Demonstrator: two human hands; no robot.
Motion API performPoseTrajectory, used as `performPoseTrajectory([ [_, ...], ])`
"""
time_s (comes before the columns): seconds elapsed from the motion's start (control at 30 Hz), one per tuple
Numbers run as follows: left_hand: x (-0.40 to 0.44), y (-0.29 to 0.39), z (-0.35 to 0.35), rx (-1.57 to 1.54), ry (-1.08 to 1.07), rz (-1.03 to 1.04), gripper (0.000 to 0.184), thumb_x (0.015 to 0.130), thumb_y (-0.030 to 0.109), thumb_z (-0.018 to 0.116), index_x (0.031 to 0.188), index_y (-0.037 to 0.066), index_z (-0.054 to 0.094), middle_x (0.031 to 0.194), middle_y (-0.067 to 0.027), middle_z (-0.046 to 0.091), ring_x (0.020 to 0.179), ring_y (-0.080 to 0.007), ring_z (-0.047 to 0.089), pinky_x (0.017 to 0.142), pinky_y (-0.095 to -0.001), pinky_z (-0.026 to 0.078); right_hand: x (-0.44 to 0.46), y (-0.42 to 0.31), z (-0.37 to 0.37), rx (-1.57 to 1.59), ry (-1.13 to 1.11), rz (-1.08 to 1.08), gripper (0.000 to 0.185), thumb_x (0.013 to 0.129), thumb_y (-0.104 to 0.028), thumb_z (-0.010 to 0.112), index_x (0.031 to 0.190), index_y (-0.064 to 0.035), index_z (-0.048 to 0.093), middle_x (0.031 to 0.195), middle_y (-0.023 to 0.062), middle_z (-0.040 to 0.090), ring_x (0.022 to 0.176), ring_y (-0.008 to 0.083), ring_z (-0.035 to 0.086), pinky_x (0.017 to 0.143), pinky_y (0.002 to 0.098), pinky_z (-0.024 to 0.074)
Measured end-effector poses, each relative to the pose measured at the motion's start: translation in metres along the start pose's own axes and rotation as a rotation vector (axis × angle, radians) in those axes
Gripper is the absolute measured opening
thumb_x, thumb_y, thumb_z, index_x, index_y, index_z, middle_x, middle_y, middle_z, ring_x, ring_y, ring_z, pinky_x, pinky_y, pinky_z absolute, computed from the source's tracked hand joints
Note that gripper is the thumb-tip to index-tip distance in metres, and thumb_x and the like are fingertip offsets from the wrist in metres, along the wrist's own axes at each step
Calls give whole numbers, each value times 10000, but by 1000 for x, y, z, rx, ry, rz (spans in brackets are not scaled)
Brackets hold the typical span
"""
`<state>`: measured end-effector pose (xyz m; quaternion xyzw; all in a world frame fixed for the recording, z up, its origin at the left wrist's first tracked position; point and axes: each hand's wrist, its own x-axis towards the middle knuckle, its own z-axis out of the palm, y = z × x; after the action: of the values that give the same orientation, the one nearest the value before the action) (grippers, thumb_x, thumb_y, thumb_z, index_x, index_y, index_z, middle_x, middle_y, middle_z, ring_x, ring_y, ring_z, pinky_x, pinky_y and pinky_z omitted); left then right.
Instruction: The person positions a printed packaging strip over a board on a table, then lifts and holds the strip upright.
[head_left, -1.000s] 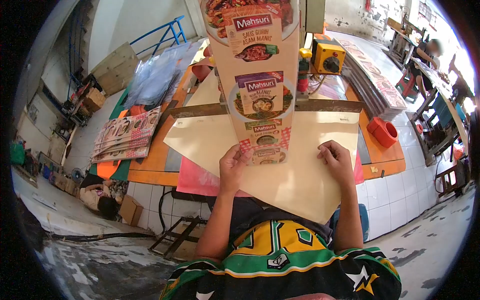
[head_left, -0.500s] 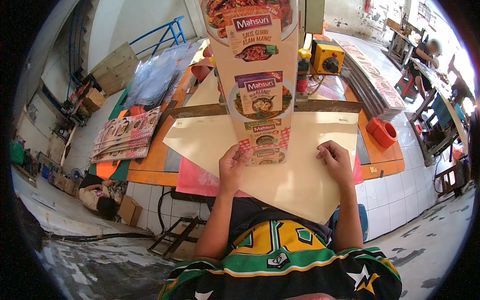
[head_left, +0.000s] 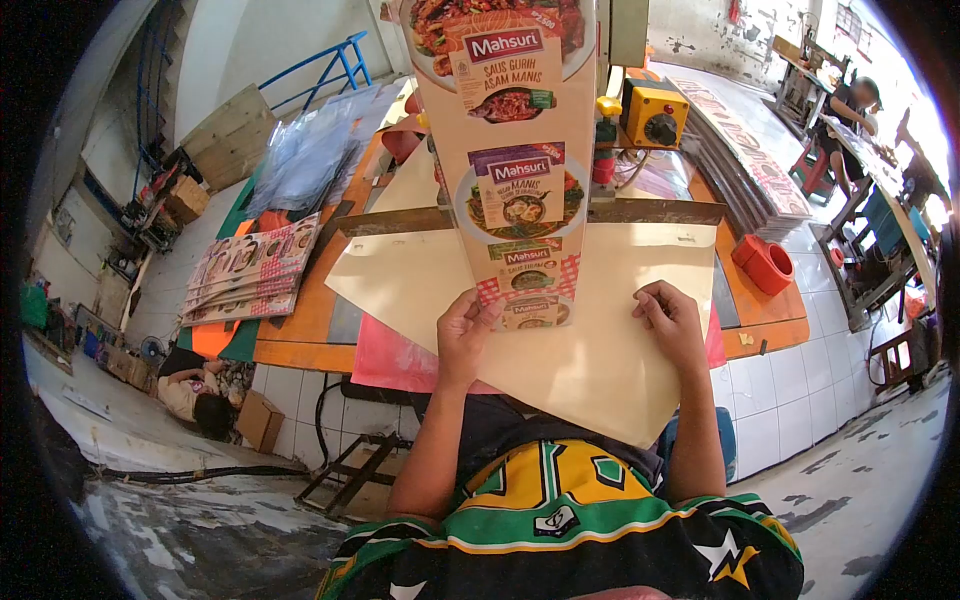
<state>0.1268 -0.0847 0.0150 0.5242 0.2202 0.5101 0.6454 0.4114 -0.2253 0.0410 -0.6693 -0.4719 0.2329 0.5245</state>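
A tall printed sheet [head_left: 520, 255] with Mahsuri packets and food bowls on it stands in front of a machine, its lower end over a cream sheet [head_left: 600, 370]. My left hand [head_left: 467, 325] pinches the lower left edge of the printed sheet. To the right, my right hand [head_left: 665, 318] rests over the cream sheet with its fingers curled together; whether anything lies between them is too small to make out. Behind both hands a dark metal bar [head_left: 660, 211] crosses the cream sheet's far edge.
Printed sheets [head_left: 255, 265] and clear plastic [head_left: 310, 150] lie at the left. A yellow control box [head_left: 655, 114], a red ring-shaped object [head_left: 763, 265] and a long printed stack [head_left: 740, 150] are at the right. One person [head_left: 850, 120] sits far right, another [head_left: 195, 395] is low left.
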Motion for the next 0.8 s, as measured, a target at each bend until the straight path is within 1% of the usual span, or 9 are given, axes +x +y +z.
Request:
performPoseTrajectory([
  [0.17, 0, 0, 1, -13, 3, 14, 219, 946, 65, 668, 1153, -1, 638, 1088, -54, 701, 924, -97, 653, 775, -256, 546, 0, 3, 0, -8, -1, -5, 169, 975, -142, 607, 988, 15, 670, 760, 55, 676, 681, 93, 619, 609, 244, 485],
  [0.27, 0, 1, 0, 44, -3, 7, 216, 947, 59, 664, 1152, -3, 638, 1082, -56, 701, 929, -96, 650, 789, -256, 541, 0, 1, 0, -12, 3, 6, 168, 974, -140, 605, 988, 14, 670, 752, 52, 674, 671, 90, 608, 605, 245, 479],
  [0.53, 0, 2, 3, 47, 14, 33, 203, 941, 66, 673, 1134, 6, 652, 1029, -32, 705, 871, -71, 635, 732, -228, 521, 1, 4, 0, -5, 10, -6, 174, 975, -145, 603, 982, 15, 670, 747, 57, 680, 659, 93, 606, 603, 249, 476],
  [0.67, -2, 10, 6, 52, 12, -9, 203, 939, 69, 677, 1132, 10, 655, 1018, -29, 708, 860, -70, 636, 739, -234, 521, 1, 3, 0, -22, 11, -17, 176, 977, -146, 601, 975, 18, 666, 738, 60, 680, 645, 93, 598, 601, 252, 475],
  [0.8, -2, 9, 7, 52, 24, -3, 193, 939, 74, 680, 1122, 17, 659, 995, -25, 707, 827, -70, 635, 712, -241, 523, 1, 3, 1, -22, 17, -19, 172, 976, -142, 602, 971, 18, 664, 736, 58, 678, 638, 91, 592, 599, 250, 473],
])
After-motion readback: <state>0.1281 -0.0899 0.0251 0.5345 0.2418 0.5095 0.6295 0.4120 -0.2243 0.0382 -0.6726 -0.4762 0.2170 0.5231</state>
